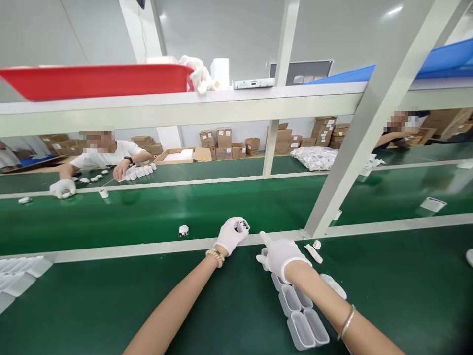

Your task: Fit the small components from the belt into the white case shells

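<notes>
My left hand, in a white glove, is closed with fingertips pinching a small white piece with a dark part. It is above the pale rail along the front of the green conveyor belt. My right hand, also gloved, reaches over the far end of a double row of white plastic cups. Its index finger and thumb are spread apart; the other fingers are partly hidden. A similar white piece with a dark base lies on the belt, left of my left hand.
White scraps and a flat white piece lie beside my right arm. More white cups stand at left. A slanted post rises at right, and a shelf holds a red tray. Across the belt, a person handles small parts.
</notes>
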`<state>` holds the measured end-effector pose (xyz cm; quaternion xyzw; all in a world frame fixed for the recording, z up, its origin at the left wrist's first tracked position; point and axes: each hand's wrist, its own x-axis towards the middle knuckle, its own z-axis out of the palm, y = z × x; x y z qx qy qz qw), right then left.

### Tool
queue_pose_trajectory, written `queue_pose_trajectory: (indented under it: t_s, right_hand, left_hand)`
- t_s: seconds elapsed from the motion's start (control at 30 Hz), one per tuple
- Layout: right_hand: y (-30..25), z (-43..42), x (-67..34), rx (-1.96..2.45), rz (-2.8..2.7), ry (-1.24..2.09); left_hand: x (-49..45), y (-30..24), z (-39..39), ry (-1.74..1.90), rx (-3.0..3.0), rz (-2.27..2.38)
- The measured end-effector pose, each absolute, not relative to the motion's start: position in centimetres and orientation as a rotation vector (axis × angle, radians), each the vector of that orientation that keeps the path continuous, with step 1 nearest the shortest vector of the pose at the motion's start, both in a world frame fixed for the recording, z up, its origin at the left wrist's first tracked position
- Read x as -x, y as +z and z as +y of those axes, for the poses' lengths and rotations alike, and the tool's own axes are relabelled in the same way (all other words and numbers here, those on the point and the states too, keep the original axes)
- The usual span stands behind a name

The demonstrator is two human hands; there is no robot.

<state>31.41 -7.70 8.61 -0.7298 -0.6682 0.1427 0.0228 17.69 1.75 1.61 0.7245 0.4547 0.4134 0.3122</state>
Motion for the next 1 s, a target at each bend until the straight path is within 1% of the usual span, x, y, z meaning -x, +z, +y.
queue_pose_trajectory:
  t_s: [0.2, 0.3, 0.4, 0.53, 0.67, 0.77, 0.9, 1.0]
  right_hand:
    - [7.7, -7.0, -30.9, 2.322, -2.165, 0.404]
    - [7.9, -6.5, -30.7, 2.344, -2.140, 0.379]
    - [8.7, -6.7, -29.9, 2.312, -2.095, 0.364]
    - [9.7, -8.3, -27.1, 2.159, -2.118, 0.404]
    - [9.4, -8.6, -24.1, 1.830, -2.303, 0.590]
    - [8.8, -5.4, -23.1, 1.583, -2.418, 0.722]
    - [8.1, 1.2, -22.5, 1.481, -2.487, 0.661]
    - [7.2, 4.5, -21.8, 1.401, -2.555, 0.689]
  left_hand:
    - [-19.9, 1.1, 3.3, 1.037, -1.926, 1.220]
    - [-18.3, 1.7, 1.5, 1.021, -1.972, 1.191]
    - [-15.5, 2.3, -2.0, 0.946, -2.044, 1.080]
    - [-12.1, 2.3, -6.2, 0.847, -2.017, 0.980]
    - [-9.2, 2.4, -7.9, 0.921, -1.961, 1.051]
    - [-6.9, 2.3, -8.6, 1.016, -1.909, 1.153]
    - [-5.2, 1.4, -9.1, 1.062, -1.781, 1.191]
    - [-5.2, 0.8, -9.0, 1.033, -1.708, 1.193]
